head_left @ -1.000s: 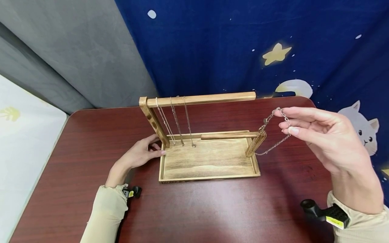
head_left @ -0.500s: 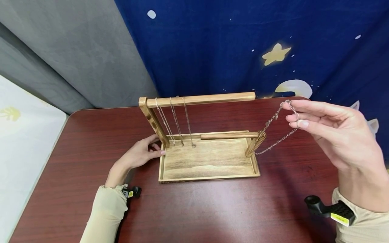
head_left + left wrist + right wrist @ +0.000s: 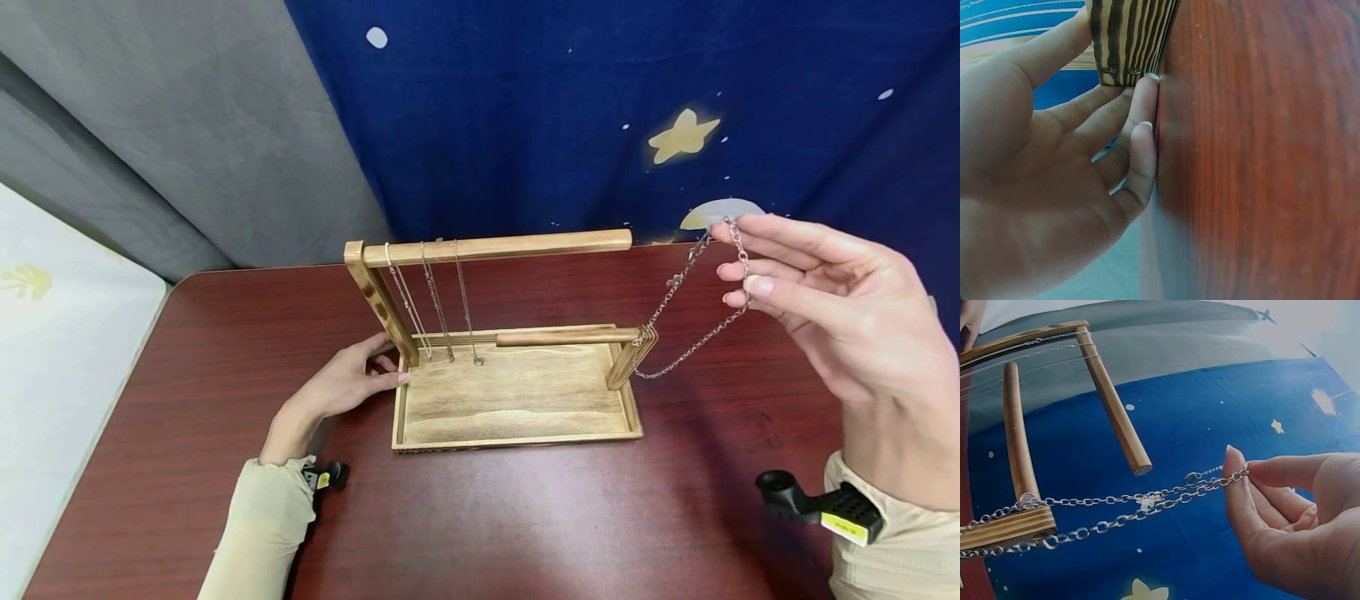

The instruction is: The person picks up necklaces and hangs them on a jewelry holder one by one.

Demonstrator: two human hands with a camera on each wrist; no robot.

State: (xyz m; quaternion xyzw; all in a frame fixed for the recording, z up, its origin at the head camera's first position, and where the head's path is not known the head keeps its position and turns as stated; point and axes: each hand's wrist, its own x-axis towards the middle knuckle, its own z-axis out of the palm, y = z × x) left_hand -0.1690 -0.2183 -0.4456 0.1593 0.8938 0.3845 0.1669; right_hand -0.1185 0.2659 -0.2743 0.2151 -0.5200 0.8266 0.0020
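Observation:
A wooden jewelry stand (image 3: pixel 513 392) with a tray base stands on the table. Three thin necklaces (image 3: pixel 462 287) hang toward the left of its upper bar (image 3: pixel 547 242). My left hand (image 3: pixel 339 385) grips the stand's left end, thumb at the tray rim and fingers behind. In the left wrist view, thumb and fingers lie about its striped wooden end (image 3: pixel 1129 40). My right hand (image 3: pixel 862 321) pinches a silver chain necklace (image 3: pixel 1079 535) between thumb and fingertips, right of the stand. Its loop slants down to the short right post (image 3: pixel 628 358); whether it rounds the post, I cannot tell.
The lower bar (image 3: pixel 562 337) runs left from the short post, its left end free. The upper bar's right end is also free. Behind the reddish-brown table (image 3: pixel 525 517) hang a blue curtain (image 3: pixel 525 108) and a grey curtain (image 3: pixel 187 125).
My right hand has moved right and upward, drawing its end of the silver necklace away from the stand and stretching the loop longer. The left hand and the stand have stayed put.

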